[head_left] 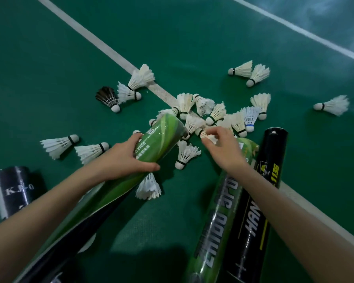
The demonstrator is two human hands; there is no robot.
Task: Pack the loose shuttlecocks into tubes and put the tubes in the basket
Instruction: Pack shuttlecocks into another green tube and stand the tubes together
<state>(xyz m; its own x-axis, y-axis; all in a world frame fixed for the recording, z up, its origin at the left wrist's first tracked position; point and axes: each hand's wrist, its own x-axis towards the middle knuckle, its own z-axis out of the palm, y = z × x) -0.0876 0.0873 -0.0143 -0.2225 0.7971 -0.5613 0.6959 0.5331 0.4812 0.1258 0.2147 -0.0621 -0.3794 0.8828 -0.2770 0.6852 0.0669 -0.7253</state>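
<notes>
My left hand [123,158] grips a green tube [161,137] near its open end, which is tilted up toward the pile. My right hand [223,146] pinches a white shuttlecock [205,135] by its feathers, cork pointing left, just right of the tube's mouth. Several white shuttlecocks [213,113] lie in a loose heap on the green floor beyond both hands. Others lie scattered: a dark-feathered shuttlecock [108,98] at the left, two white ones [249,73] at the far right. No basket is in view.
A second green tube [219,211] and a black tube [260,190] lie under my right forearm. Another black tube [12,188] stands at the left edge, and a dark tube lies under the held one. White court lines [102,45] cross the floor.
</notes>
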